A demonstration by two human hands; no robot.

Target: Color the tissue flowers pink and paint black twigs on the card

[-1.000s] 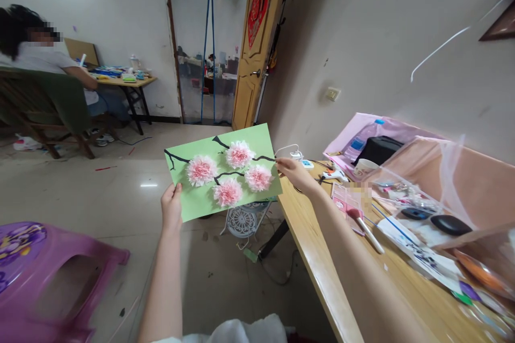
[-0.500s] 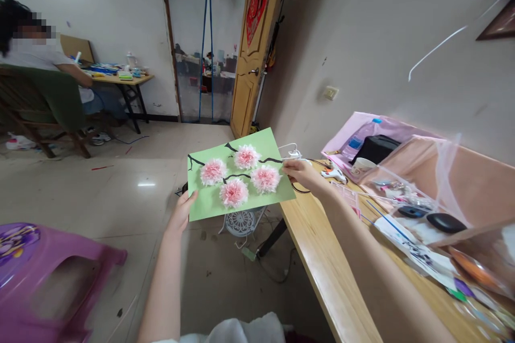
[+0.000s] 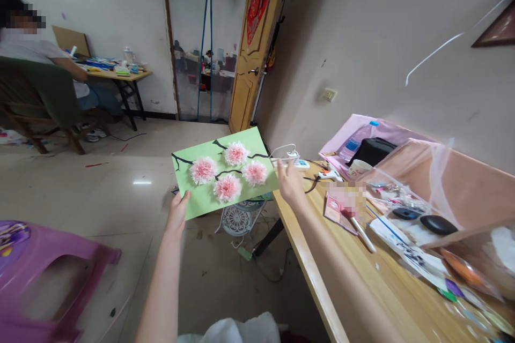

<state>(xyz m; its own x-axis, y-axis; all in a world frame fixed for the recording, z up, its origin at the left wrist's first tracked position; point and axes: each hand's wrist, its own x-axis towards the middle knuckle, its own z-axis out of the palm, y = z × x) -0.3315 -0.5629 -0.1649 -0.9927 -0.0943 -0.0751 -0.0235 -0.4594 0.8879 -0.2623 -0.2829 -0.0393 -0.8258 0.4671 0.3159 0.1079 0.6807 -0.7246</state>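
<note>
A light green sheet (image 3: pixel 205 206) carries several fluffy pink-and-white flowers (image 3: pixel 228 188) and black, branch-like strips (image 3: pixel 228 173). My left hand (image 3: pixel 178 211) grips its lower left corner, thumb on the front face; the fingers behind are hidden. The sheet is held up in the air, tilted, past the table's left edge. Just beside its right edge is my right hand (image 3: pixel 290 186), fingers raised and somewhat apart, with nothing visible in them. Behind that hand, a white power strip (image 3: pixel 301 164) and a white glue gun (image 3: pixel 330 174) lie on the table.
On the wooden table (image 3: pixel 317 257) are a pink palette (image 3: pixel 336 206), a brush (image 3: pixel 364 233), a paper cup (image 3: pixel 359 169) and fabric-lined boxes (image 3: pixel 478 171). A purple stool (image 3: pixel 76 257) stands left. Another person (image 3: pixel 36 48) sits at a far desk. Below is a white metal stand (image 3: pixel 237 220).
My right hand has come off the sheet's right edge. The sheet has shifted slightly left, still in my left hand. The palette and brush, earlier mostly behind my right arm, now show.
</note>
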